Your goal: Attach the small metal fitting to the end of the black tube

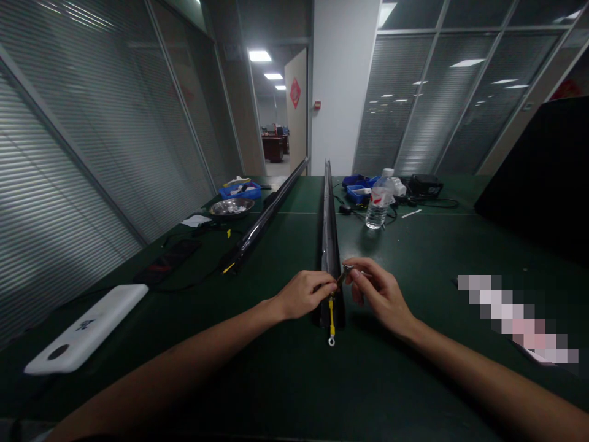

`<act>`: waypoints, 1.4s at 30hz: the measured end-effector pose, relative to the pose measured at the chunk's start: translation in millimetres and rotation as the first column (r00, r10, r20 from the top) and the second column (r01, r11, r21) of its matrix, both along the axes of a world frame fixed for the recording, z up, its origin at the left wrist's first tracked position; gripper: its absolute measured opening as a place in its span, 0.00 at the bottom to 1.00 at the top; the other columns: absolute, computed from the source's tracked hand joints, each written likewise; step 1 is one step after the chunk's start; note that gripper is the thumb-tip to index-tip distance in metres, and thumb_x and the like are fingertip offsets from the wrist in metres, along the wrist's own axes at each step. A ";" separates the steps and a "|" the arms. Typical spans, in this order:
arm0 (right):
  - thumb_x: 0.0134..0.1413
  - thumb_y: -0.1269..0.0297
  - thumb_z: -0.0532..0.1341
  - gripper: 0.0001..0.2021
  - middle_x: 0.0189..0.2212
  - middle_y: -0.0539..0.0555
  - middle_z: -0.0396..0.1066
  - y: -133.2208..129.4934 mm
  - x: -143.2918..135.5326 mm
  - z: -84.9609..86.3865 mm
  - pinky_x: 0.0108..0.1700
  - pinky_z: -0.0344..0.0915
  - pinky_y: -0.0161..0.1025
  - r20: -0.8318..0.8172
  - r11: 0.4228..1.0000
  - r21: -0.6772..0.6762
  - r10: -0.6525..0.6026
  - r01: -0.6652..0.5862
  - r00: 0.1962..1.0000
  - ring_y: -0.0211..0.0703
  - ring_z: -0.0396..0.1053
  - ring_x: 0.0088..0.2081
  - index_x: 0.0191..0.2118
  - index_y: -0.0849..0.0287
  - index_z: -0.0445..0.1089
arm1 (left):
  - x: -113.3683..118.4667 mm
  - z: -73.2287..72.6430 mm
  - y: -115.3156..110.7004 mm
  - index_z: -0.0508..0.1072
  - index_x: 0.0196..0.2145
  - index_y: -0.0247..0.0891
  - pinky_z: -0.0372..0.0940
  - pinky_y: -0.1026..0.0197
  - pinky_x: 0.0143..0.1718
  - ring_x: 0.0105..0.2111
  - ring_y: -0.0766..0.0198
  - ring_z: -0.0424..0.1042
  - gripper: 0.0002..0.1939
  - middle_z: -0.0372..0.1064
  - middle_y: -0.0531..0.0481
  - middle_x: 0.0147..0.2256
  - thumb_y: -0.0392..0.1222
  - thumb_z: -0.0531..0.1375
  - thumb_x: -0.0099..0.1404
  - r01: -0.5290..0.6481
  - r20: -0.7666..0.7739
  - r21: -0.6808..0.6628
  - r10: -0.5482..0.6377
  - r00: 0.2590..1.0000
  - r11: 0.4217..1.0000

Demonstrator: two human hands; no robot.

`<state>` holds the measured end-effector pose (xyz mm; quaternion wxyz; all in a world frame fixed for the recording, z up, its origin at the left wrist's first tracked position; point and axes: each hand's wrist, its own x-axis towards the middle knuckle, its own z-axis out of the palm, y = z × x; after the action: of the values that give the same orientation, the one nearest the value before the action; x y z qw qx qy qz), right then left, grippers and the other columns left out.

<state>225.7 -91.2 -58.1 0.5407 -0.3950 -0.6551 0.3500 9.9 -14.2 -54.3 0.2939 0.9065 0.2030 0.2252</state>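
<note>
I have both hands at the near end of the long black rail (327, 233), which lies lengthwise down the middle of the green counter (414, 258). My left hand (304, 294) pinches the rail's edge just above the yellow wire (331, 310), whose ring terminal (331, 341) hangs free off the end. My right hand (380, 293) keeps a narrow fingertip grip on a small metal part (346, 271) (too small to identify) touching the rail. In this dim light I judge the part could slip and drop into the channel, or the rail could twist toward the water bottle (379, 205).
</note>
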 end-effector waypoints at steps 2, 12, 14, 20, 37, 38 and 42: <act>0.73 0.55 0.59 0.13 0.37 0.52 0.72 0.2 0.1 -0.1 0.26 0.67 0.35 0.001 1.000 -0.003 0.000 0.000 1.000 0.38 0.69 0.27 0.56 0.54 0.71 | 0.2 -0.4 0.2 0.75 0.38 0.35 0.62 0.64 0.38 0.35 0.63 0.71 0.14 0.72 0.49 0.36 0.43 0.54 0.79 -0.004 0.005 -0.011 0.004 1.000 1.000; 0.73 0.53 0.59 0.15 0.36 0.52 0.73 1.3 0.3 0.5 0.26 0.67 0.35 0.007 1.000 -0.007 -0.011 0.011 1.000 0.38 0.70 0.27 0.55 0.55 0.72 | 0.1 -3.1 1.7 0.76 0.41 0.35 0.61 0.65 0.37 0.35 0.63 0.71 0.13 0.73 0.49 0.37 0.44 0.55 0.78 -0.033 0.003 -0.009 0.033 0.999 0.999; 0.73 0.53 0.59 0.14 0.36 0.52 0.72 0.8 -0.1 1.7 0.26 0.67 0.35 0.010 1.000 -0.008 -0.010 0.010 1.000 0.38 0.69 0.27 0.54 0.55 0.72 | -0.1 -3.1 1.9 0.76 0.41 0.35 0.62 0.65 0.37 0.35 0.63 0.71 0.13 0.73 0.49 0.37 0.45 0.55 0.78 -0.037 -0.003 -0.011 0.037 0.999 0.999; 0.73 0.54 0.59 0.13 0.36 0.52 0.71 -0.8 -1.2 2.8 0.26 0.67 0.35 0.006 1.000 -0.003 0.004 -0.004 1.000 0.38 0.69 0.27 0.55 0.55 0.72 | -0.1 -2.6 0.6 0.75 0.40 0.35 0.63 0.64 0.41 0.37 0.62 0.72 0.14 0.73 0.49 0.37 0.43 0.54 0.79 -0.010 0.006 0.014 0.010 1.000 1.000; 0.71 0.53 0.62 0.14 0.34 0.51 0.72 0.3 -1.1 -0.8 0.26 0.67 0.35 -0.017 1.000 -0.020 0.004 -0.004 1.000 0.38 0.69 0.27 0.54 0.55 0.72 | 1.3 -0.6 2.1 0.77 0.39 0.34 0.63 0.66 0.37 0.35 0.63 0.71 0.15 0.74 0.49 0.35 0.43 0.54 0.78 -0.034 -0.025 -0.089 0.031 0.999 0.995; 0.71 0.53 0.61 0.14 0.34 0.51 0.72 0.2 -1.2 -0.6 0.26 0.67 0.35 -0.015 1.000 -0.020 0.003 -0.003 1.000 0.38 0.69 0.27 0.54 0.54 0.72 | 1.3 -0.4 1.8 0.78 0.40 0.34 0.63 0.66 0.37 0.35 0.63 0.71 0.15 0.74 0.49 0.35 0.43 0.54 0.78 -0.036 -0.024 -0.090 0.034 0.999 0.995; 0.71 0.53 0.61 0.14 0.34 0.51 0.71 -0.2 -1.3 0.3 0.26 0.67 0.36 -0.007 1.000 -0.012 -0.001 0.001 1.000 0.39 0.69 0.27 0.54 0.54 0.72 | 1.1 0.5 1.0 0.79 0.41 0.34 0.63 0.66 0.36 0.36 0.62 0.72 0.15 0.75 0.48 0.36 0.44 0.54 0.78 -0.036 -0.011 -0.098 0.035 0.999 0.995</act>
<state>224.4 -91.4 -57.8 0.5406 -0.3974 -0.6510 0.3551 11.0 -13.2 -53.8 0.3330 0.8883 0.2311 0.2159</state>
